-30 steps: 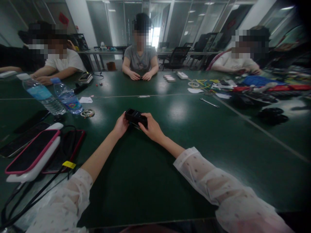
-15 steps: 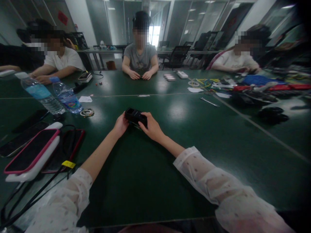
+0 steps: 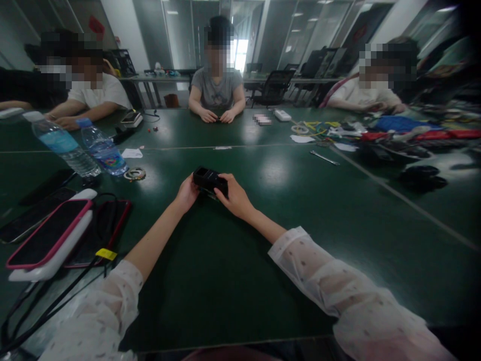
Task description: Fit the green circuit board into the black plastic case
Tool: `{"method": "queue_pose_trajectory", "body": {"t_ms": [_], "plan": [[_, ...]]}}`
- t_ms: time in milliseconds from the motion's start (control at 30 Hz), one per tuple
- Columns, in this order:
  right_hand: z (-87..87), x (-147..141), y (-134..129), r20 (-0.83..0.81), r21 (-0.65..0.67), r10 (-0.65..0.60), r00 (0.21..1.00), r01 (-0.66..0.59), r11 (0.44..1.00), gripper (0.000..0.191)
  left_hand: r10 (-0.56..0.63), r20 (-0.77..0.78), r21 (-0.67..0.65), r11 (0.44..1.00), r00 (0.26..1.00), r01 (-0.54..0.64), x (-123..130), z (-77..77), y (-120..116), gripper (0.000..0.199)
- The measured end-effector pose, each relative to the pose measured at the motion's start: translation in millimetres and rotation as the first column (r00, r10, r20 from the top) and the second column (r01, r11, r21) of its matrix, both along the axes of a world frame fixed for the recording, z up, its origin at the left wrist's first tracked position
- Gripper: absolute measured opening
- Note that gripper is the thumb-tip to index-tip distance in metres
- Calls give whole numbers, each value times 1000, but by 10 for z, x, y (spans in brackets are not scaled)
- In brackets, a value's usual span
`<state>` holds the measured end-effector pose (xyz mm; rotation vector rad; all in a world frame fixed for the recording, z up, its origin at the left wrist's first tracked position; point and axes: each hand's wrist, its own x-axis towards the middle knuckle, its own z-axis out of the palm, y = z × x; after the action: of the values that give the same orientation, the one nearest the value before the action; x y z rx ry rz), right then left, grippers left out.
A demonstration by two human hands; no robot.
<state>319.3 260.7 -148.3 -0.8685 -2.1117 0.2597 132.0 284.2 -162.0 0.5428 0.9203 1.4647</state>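
Between my two hands is a small black box-shaped device (image 3: 209, 179) with a dark screen-like panel and small light marks on its face. My left hand (image 3: 187, 193) grips its left end, the fingers mostly hidden behind it. Around the right end my right hand (image 3: 236, 196) is closed, with the thumb along the near side and fingers over the top. Some greenish detail shows along the device's lower edge, too small to make out. The device is over the green table (image 3: 210, 281); whether it rests on the surface I cannot tell.
On the left are two water bottles (image 3: 101, 148), bangles (image 3: 134, 174), a red-edged phone (image 3: 50, 234) on a white slab, and black cables (image 3: 56, 311). A wrench (image 3: 324, 158) and tangled cables (image 3: 319, 128) lie to the right. A person (image 3: 217, 90) sits opposite, others at both sides.
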Motion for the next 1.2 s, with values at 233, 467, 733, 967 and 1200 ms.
{"method": "queue_pose_trajectory", "body": {"t_ms": [233, 467, 733, 967, 1200], "plan": [[-13, -3, 13, 4, 2, -2, 1000, 2, 1000, 41, -6, -1, 2, 1000, 1000, 6, -5, -3, 7, 14], [-4, -7, 8, -5, 0, 11, 1000, -11, 1000, 39, 10, 6, -5, 1000, 1000, -9, -8, -31, 36, 12], [19, -3, -7, 3, -15, 10, 1000, -10, 1000, 39, 5, 11, 7, 1000, 1000, -5, -27, -76, 57, 14], [28, -2, -15, 11, -19, 3, 1000, -3, 1000, 40, -4, 18, 11, 1000, 1000, 4, -34, -77, 60, 14], [11, -2, -1, 17, -15, 11, 1000, -11, 1000, 40, 4, 11, 1, 1000, 1000, -4, -18, -49, 43, 13]]}}
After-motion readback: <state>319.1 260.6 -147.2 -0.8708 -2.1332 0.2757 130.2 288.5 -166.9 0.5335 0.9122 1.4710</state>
